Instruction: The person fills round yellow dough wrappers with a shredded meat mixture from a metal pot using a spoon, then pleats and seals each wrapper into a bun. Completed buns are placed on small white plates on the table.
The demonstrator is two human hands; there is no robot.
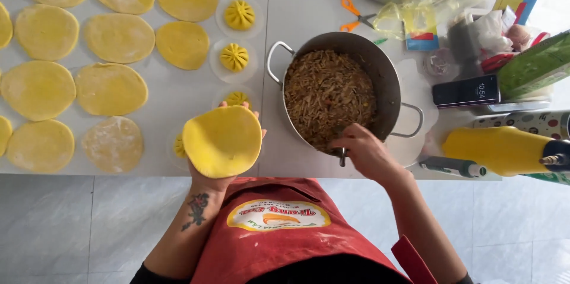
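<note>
Left hand [221, 168]: spread flat, palm up, a round yellow dough disc [222, 141] carried on it above the tabletop's [172, 97] near edge.
Right hand [362, 152]: closed on what seems a metal spoon handle [342, 154], bowl buried.
Filling: brown shredded mixture [326, 97] in a two-handled steel pot [389, 79], right of the disc, beside the right hand.

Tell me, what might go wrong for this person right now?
The yellow dough round lies loose on the open left hand beyond the table edge; it could slip or tear if overfilled. The right hand digs a utensil into the pot of shredded filling near the edge, so filling could spill, or the pot tip.
</note>
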